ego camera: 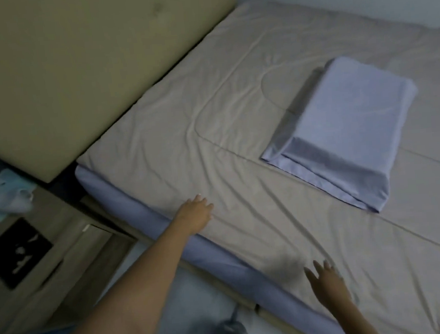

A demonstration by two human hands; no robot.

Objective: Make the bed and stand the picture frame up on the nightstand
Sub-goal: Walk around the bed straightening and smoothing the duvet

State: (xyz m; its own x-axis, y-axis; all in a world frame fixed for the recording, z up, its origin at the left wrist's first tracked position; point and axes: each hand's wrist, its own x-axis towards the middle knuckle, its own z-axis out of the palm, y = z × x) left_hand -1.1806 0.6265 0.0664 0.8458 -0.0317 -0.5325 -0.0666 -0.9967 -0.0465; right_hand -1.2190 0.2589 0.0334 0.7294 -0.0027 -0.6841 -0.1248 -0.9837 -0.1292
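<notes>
Head view shows one bed [277, 141], one pillow [342, 130], one nightstand [63, 258], one frame [17, 252] and two hands.

A beige quilt [235, 113] covers the bed, spread nearly flat, with soft creases running across it and stitched lines curving near the pillow. Under it a lilac sheet [149, 225] shows as a band along the near side of the mattress. The pillow is lilac too, rectangular, and lies flat on top of the quilt toward the far side, well apart from both hands. A padded olive-tan headboard [87, 66] stands at the left end of the bed.

The left hand [196, 213] lies palm down on the quilt at its near edge, fingers stretched out and together, its grip wide open and holding nothing. The right hand [326, 282] is also flat against the quilt nearer the camera, fingers spread, grip open and empty.

The nightstand is pale wood and sits just beside the bed, below the headboard. The frame lies flat on its top, face up, dark with blurred white marks that cannot be made out. A crumpled pale blue cloth [5, 194] rests on the nightstand's far end, apart from the frame.
</notes>
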